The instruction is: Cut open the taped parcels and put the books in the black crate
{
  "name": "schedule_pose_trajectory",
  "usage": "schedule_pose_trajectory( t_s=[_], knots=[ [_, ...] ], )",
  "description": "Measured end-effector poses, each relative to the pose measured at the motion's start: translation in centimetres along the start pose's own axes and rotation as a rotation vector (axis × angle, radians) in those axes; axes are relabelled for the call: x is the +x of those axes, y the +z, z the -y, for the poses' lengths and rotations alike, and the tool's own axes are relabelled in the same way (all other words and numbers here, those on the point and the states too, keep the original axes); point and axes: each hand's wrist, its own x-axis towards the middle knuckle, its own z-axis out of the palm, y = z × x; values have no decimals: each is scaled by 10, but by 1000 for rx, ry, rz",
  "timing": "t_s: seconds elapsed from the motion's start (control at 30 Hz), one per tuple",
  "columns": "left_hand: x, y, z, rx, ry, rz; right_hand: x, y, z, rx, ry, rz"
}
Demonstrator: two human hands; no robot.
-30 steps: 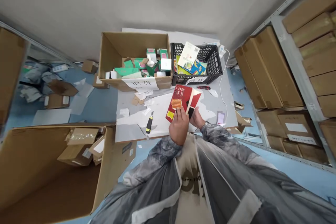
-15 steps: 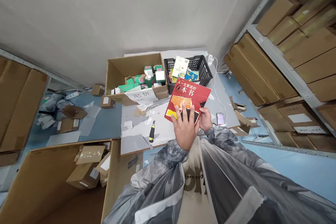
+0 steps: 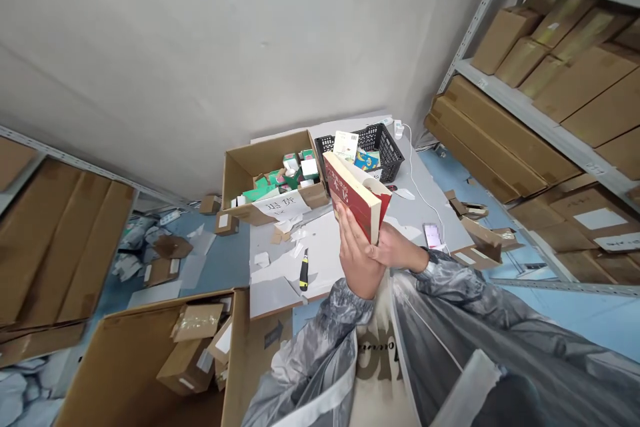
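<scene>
A thick red book point(image 3: 345, 190) with white lettering stands tilted above the table's front part, its pale page edges turned up and toward me. My left hand point(image 3: 361, 257) lies with fingers along the front cover, gripping the lower part. From the other side my right hand point(image 3: 399, 247) holds the bottom corner, its thumb near the left palm. The red cover on the right side stands a little away from the pages. Behind the book is a black plastic basket point(image 3: 385, 147) containing a white booklet point(image 3: 345, 145) and a blue one point(image 3: 367, 160).
A labelled carton point(image 3: 280, 207) of green-and-white boxes sits left of the basket. A utility knife point(image 3: 304, 271), paper scraps and a phone point(image 3: 433, 236) lie on the table point(image 3: 270, 297). A large open carton point(image 3: 237, 347) stands at lower left. Shelves point(image 3: 530, 100) with boxes rise on the right.
The book has turned from cover-up to edge-on, showing its pages. My left hand has shifted from flat on the cover to gripping its side. The view has swung slightly.
</scene>
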Motion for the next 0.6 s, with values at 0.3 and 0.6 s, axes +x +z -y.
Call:
schedule_pose_trajectory(
  t_s=[0.3,0.6],
  knots=[
    [41,-47,-19,-883,-576,-36,19,-43,31,-153,152,-434],
    [53,-36,-22,-1017,-661,58,-2,-96,41,446,359,-331]
  ],
)
